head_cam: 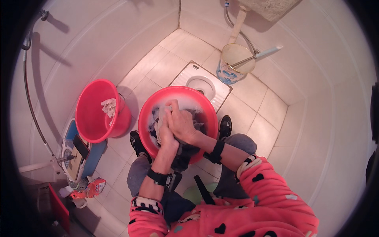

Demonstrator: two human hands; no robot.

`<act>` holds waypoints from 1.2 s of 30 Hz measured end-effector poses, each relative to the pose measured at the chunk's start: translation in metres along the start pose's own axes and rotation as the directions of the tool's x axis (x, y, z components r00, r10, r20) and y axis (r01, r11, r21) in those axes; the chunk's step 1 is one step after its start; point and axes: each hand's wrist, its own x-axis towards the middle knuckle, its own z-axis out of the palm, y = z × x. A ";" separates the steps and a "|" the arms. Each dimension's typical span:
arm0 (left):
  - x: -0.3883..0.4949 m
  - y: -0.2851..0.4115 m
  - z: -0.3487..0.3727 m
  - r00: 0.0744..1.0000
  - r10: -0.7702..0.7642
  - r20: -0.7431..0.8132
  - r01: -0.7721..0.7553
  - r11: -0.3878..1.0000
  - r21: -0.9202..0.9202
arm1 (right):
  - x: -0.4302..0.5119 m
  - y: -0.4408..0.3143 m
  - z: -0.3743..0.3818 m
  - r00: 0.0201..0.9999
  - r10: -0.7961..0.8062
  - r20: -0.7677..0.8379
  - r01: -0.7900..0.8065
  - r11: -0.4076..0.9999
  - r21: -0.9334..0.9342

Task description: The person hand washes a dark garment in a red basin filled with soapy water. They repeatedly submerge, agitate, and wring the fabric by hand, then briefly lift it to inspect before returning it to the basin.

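A red plastic basin [143, 118] stands on the floor between my feet, holding soapy water with white foam [188, 100] and dark wet cloth [200, 117]. Over its middle my left hand [168, 134] and my right hand [182, 123] are pressed together around a light grey cloth [161, 115]. The right hand lies across the top of the left, and its fingers cover part of the cloth. A dark garment [181, 160] hangs over the basin's near rim, below my wrists.
A red bucket [88, 115] with crumpled pale cloth [109, 107] leans at left, beside a shelf bearing a phone [80, 147]. Behind the basin lies a squat toilet [194, 78]. A patterned bin [229, 74] holds a long-handled tool [268, 52]. An orange packet [95, 187] lies lower left.
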 end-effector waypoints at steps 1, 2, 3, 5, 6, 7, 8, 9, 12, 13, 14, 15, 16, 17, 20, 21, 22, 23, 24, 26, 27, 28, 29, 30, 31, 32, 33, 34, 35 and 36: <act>0.008 0.003 -0.007 0.996 0.046 0.080 -0.044 0.999 -0.021 | -0.007 -0.004 0.003 1.000 -0.022 0.017 0.022 0.999 0.031; 0.015 0.005 -0.012 0.976 0.092 0.200 -0.082 0.995 -0.056 | -0.010 -0.005 0.005 0.994 -0.058 0.094 0.050 0.995 0.085; 0.020 0.005 -0.018 0.955 0.129 0.268 -0.113 0.991 -0.072 | -0.013 -0.006 0.007 0.993 -0.120 0.004 0.120 0.993 -0.014; 0.023 0.002 -0.020 0.953 0.160 0.258 -0.135 0.984 -0.113 | -0.007 0.000 0.007 0.963 -0.268 -0.033 0.260 0.952 -0.165; 0.023 0.001 -0.017 0.998 -0.018 0.064 0.027 0.988 -0.153 | 0.000 0.007 0.003 0.999 -0.007 0.045 0.009 0.999 -0.037; 0.019 0.002 -0.016 0.999 -0.032 0.018 0.034 0.991 -0.126 | 0.012 0.015 -0.001 0.997 0.051 0.050 -0.049 0.998 -0.029; 0.016 0.005 -0.012 0.997 -0.071 0.014 0.072 0.990 -0.122 | 0.020 0.021 -0.003 0.992 0.092 0.084 -0.094 0.995 0.025; 0.011 0.010 -0.009 0.989 -0.150 0.016 0.151 0.980 -0.128 | 0.028 0.027 -0.007 0.989 0.116 0.092 -0.124 0.988 0.089; 0.003 0.038 -0.008 0.989 -0.135 0.062 0.141 0.984 -0.112 | 0.035 0.043 -0.021 0.847 0.185 0.498 -0.445 0.759 0.476; 0.001 0.046 -0.010 0.993 -0.109 0.042 0.113 0.987 -0.115 | 0.027 0.047 -0.025 0.812 0.067 0.580 -0.389 0.803 0.452; -0.001 0.051 -0.011 0.992 -0.112 0.050 0.117 0.986 -0.116 | 0.020 0.050 -0.029 0.765 -0.085 0.639 -0.300 0.831 0.469; -0.001 0.057 -0.013 0.995 -0.092 0.026 0.094 0.990 -0.109 | 0.015 0.053 -0.032 0.701 -0.205 0.683 -0.223 0.846 0.484; -0.003 0.059 -0.015 0.997 -0.072 0.005 0.072 0.992 -0.102 | 0.004 0.052 -0.029 0.731 -0.274 0.625 -0.199 0.790 0.580; -0.003 0.062 -0.017 0.995 -0.092 0.034 0.095 0.991 -0.092 | 0.001 0.055 -0.031 0.745 -0.209 0.634 -0.212 0.826 0.523; -0.006 0.062 -0.022 0.978 -0.120 0.173 0.120 0.993 0.011 | -0.005 0.063 -0.036 0.808 0.013 0.589 -0.251 0.912 0.324; -0.008 0.060 -0.022 0.960 -0.114 0.255 0.095 0.992 0.088 | -0.005 0.066 -0.040 0.827 0.016 0.563 -0.322 0.834 0.449; -0.009 0.060 -0.023 0.949 -0.062 0.309 0.019 0.990 0.141 | -0.004 0.068 -0.044 0.849 0.055 0.526 -0.389 0.738 0.551; -0.010 0.058 -0.023 0.928 -0.055 0.369 -0.095 0.922 0.376 | -0.003 0.071 -0.049 0.858 0.128 0.498 -0.459 0.626 0.630; -0.012 0.058 -0.023 0.913 -0.001 0.409 -0.250 0.791 0.559 | -0.002 0.073 -0.054 0.865 0.123 0.486 -0.477 0.503 0.721; -0.016 0.057 -0.021 0.888 -0.050 0.458 -0.375 0.498 0.782 | -0.001 0.075 -0.063 0.855 0.185 0.485 -0.519 0.309 0.797; -0.019 0.057 -0.020 0.874 -0.097 0.477 -0.374 0.495 0.785 | 0.001 0.077 -0.068 0.848 0.174 0.500 -0.527 0.188 0.829; -0.022 0.056 -0.019 0.870 -0.195 0.453 -0.319 0.480 0.817 | 0.004 0.078 -0.072 0.864 0.214 0.455 -0.491 0.162 0.856; -0.024 0.057 -0.017 0.864 -0.279 0.420 -0.262 0.463 0.847 | 0.005 0.079 -0.076 0.861 0.244 0.446 -0.496 0.210 0.843; -0.027 0.057 -0.016 0.825 -0.247 0.509 -0.273 0.615 0.740 | 0.008 0.080 -0.080 0.864 0.260 0.432 -0.492 0.249 0.834; -0.029 0.059 -0.014 0.845 -0.185 0.503 -0.248 0.697 0.673 | 0.009 0.081 -0.084 0.863 0.296 0.410 -0.489 0.281 0.826; -0.033 0.061 -0.012 0.839 -0.156 0.521 -0.225 0.773 0.593 | 0.011 0.083 -0.087 0.866 0.265 0.424 -0.493 0.306 0.814; -0.034 0.064 -0.010 0.833 -0.116 0.541 -0.201 0.847 0.491 | 0.012 0.084 -0.089 0.891 0.209 0.404 -0.455 0.425 0.783; -0.037 0.065 -0.009 0.806 -0.067 0.588 -0.204 0.902 0.381 | 0.013 0.085 -0.091 0.908 0.178 0.380 -0.413 0.540 0.734; -0.038 0.067 -0.008 0.825 -0.059 0.563 -0.201 0.899 0.388 | 0.012 0.086 -0.091 0.925 0.123 0.358 -0.350 0.643 0.682; -0.038 0.068 -0.008 0.831 -0.026 0.556 -0.209 0.911 0.355 | 0.012 0.087 -0.090 0.949 0.055 0.311 -0.261 0.691 0.674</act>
